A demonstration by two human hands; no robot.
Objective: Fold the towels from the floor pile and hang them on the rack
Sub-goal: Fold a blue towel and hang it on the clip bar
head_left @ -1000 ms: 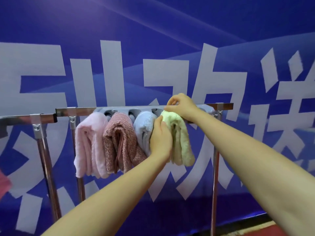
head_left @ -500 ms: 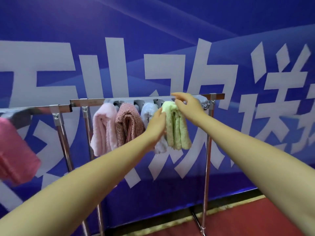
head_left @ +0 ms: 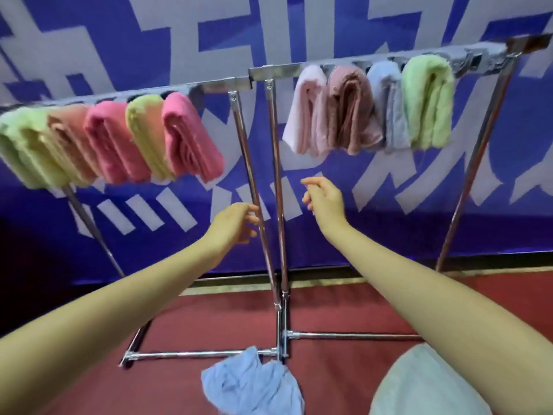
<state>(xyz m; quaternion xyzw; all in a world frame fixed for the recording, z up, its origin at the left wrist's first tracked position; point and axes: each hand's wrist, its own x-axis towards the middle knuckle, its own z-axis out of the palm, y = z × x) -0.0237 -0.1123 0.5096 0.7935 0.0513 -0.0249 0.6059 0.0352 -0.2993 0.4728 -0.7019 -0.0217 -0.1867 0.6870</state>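
Blue towel (head_left: 253,384) crumpled, soft, on floor; both hands empty.

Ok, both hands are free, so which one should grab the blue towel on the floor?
Probably the left hand. It hangs lower and nearly above the blue towel; the right hand sits higher, farther right. Both are empty.

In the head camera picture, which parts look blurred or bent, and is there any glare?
Head view: the left towels are smeared by motion blur, while the right towels look sharper; the wide lens bends the rack bars and tilts the posts; the chrome shows small bright reflections; light is even, without hard shadows.
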